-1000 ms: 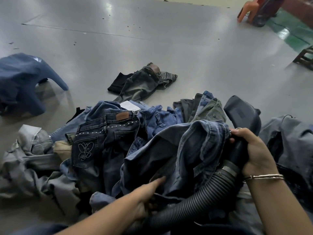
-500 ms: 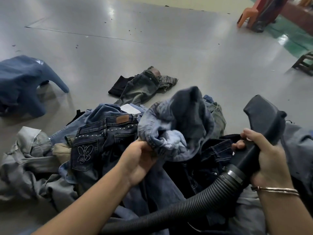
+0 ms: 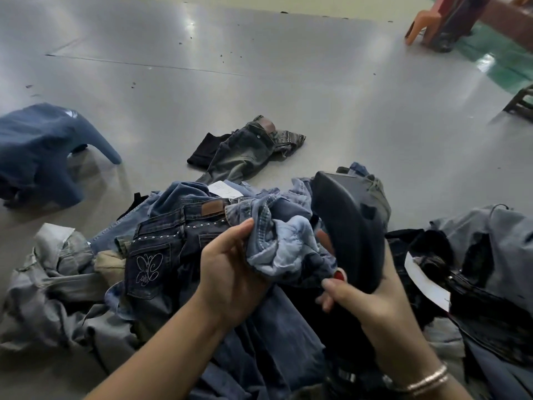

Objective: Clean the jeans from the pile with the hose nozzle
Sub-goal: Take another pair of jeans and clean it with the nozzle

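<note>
A pile of jeans (image 3: 161, 272) spreads across the grey floor in front of me. My left hand (image 3: 230, 269) grips a bunched light blue pair of jeans (image 3: 285, 241) at its hem, just above the pile. Right beside that cloth, my right hand (image 3: 363, 301) holds the black hose nozzle (image 3: 352, 226) by its neck, with its wide head pointing up and away. A red button shows on the nozzle by my thumb. The ribbed hose is hidden below my hands.
A dark pair with a butterfly pocket (image 3: 150, 267) lies on top of the pile at the left. One grey-green pair (image 3: 245, 151) lies alone on the floor beyond. Blue jeans (image 3: 40, 151) drape something at far left. Chairs (image 3: 432, 21) stand at the far right.
My right hand has swung the nozzle left and upright, close against the light blue jeans. My left hand has pulled the bunched cloth lower and nearer the nozzle.
</note>
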